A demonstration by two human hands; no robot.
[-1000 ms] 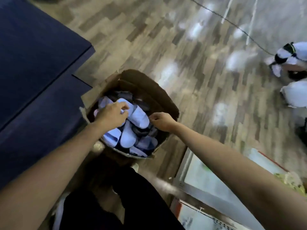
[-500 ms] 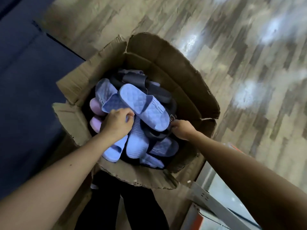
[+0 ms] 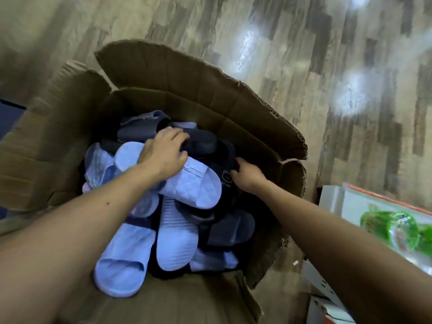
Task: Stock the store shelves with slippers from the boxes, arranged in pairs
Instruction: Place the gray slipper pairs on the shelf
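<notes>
Centrally, left hand grips a grey slipper, right hand pinches a navy slipper in the cardboard box; best confirm they match before lifting.

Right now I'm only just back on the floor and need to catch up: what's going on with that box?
A person bends over an open cardboard box heaped with loose lilac and dark slippers. The left hand reaches across a lilac slipper and grips a dark grey slipper at the far side; the right hand grips a navy slipper by the right wall. All lie jumbled, none paired yet.
</notes>
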